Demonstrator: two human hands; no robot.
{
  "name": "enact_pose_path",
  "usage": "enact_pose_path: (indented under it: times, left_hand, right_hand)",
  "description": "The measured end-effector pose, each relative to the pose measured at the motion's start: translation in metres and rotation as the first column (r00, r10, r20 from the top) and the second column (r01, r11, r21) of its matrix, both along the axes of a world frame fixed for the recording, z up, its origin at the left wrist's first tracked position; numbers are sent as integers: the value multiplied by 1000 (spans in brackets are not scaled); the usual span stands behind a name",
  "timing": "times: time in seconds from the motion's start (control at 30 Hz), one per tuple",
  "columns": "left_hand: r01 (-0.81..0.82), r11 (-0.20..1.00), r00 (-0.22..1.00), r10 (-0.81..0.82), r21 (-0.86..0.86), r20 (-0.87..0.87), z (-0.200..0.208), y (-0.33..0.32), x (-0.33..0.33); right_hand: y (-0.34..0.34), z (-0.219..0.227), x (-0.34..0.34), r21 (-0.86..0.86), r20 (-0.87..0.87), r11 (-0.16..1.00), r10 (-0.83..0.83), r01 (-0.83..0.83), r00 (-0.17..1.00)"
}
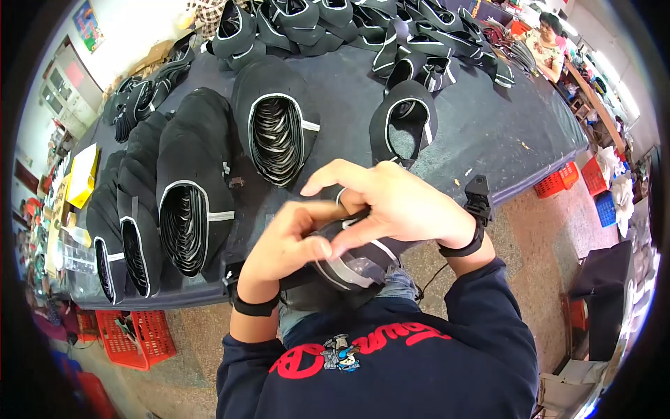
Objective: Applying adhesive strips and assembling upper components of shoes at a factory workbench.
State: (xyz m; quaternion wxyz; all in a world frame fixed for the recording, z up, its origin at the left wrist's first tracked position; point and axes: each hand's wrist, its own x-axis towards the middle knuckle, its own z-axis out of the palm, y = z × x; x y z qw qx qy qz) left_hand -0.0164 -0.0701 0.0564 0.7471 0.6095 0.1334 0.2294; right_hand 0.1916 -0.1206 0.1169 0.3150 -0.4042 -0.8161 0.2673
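Close to my body, at the table's front edge, a black shoe upper (pixel 373 253) with pale edging is between my hands. My left hand (pixel 285 241) has its fingers curled on the left of it, slightly blurred, with the thumb near my right thumb. My right hand (pixel 391 202) grips it from above and the right, thumb pressed down and index finger stretched out to the left. The hands hide much of the upper. Just beyond them lies a single upper (pixel 386 124) with its opening facing me. To the left stands a nested stack of uppers (pixel 267 94).
More nested stacks (pixel 192 150) line the dark table's (pixel 488 115) left side, with loose uppers (pixel 300 28) heaped at the back. Red baskets (pixel 136 339) are on the floor at left and right. Another person (pixel 548 45) sits at the far right.
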Motion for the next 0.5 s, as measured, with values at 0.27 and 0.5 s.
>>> enact_pose_path:
  times: [0.27, 0.5]
  left_hand:
    - [-106, 982, 944, 148, -153, 293, -38, -25, -4]
    - [-380, 909, 922, 358, 172, 149, -22, -52, -17]
  right_hand:
    - [9, -12, -12, 668, 49, 744, -72, 21, 996]
    - [-27, -22, -11, 384, -160, 923, 57, 9, 986]
